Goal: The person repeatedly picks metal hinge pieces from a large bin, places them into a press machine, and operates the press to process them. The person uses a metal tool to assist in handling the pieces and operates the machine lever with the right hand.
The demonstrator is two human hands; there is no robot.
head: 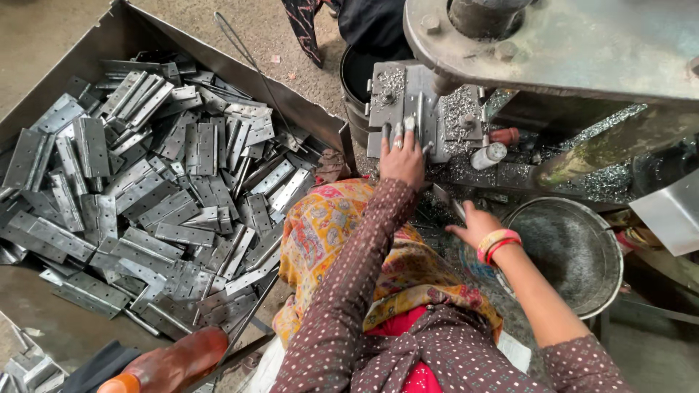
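Nearest, dotted brown sleeves and yellow patterned scarf; left hand reached forward, fingers spread flat, pinning narrow grey metal hinge piece steady on grey steel press bed. Right hand, fingers loosely apart, rested on thin metal strip beside round grey metal pan. Heaped flat steel hinges filled sheet-metal tray within left reach.
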